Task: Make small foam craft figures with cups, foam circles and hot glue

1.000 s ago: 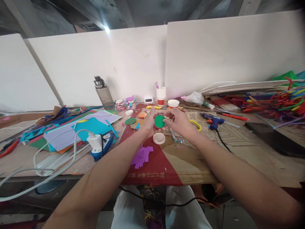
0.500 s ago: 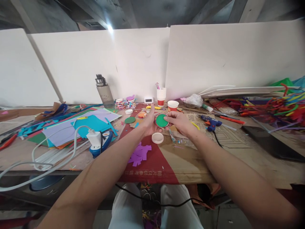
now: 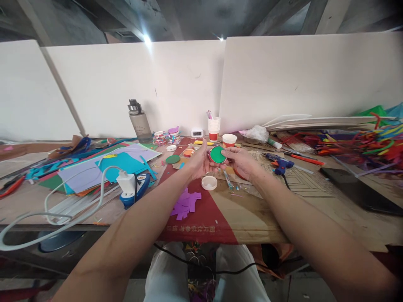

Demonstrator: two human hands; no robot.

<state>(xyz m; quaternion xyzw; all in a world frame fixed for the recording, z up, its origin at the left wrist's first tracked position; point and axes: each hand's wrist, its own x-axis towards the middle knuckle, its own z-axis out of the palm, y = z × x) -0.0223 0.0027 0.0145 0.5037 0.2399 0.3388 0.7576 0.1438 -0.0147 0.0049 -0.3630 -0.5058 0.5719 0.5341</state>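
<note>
My left hand (image 3: 199, 161) and my right hand (image 3: 242, 161) meet above the middle of the table and together hold a round red cup piece capped with a green paper disc (image 3: 217, 154). The left hand cups it from the side and below. The right hand's thumb and fingers pinch its right edge. A white round lid (image 3: 209, 183) lies on the cardboard just below the hands, and a glue pen (image 3: 228, 179) lies beside it.
Purple paper scraps (image 3: 185, 203) lie near the front edge. Coloured paper sheets (image 3: 103, 165), a white charger (image 3: 126, 183) with cable and a blue tool sit left. A water bottle (image 3: 140, 122), paper cups (image 3: 213, 126), a blue glue gun (image 3: 278, 163) and pipe cleaners (image 3: 362, 142) fill the back and right.
Both hands have lifted the green-capped piece slightly up and away from me. The right hand's grip has shifted round its edge.
</note>
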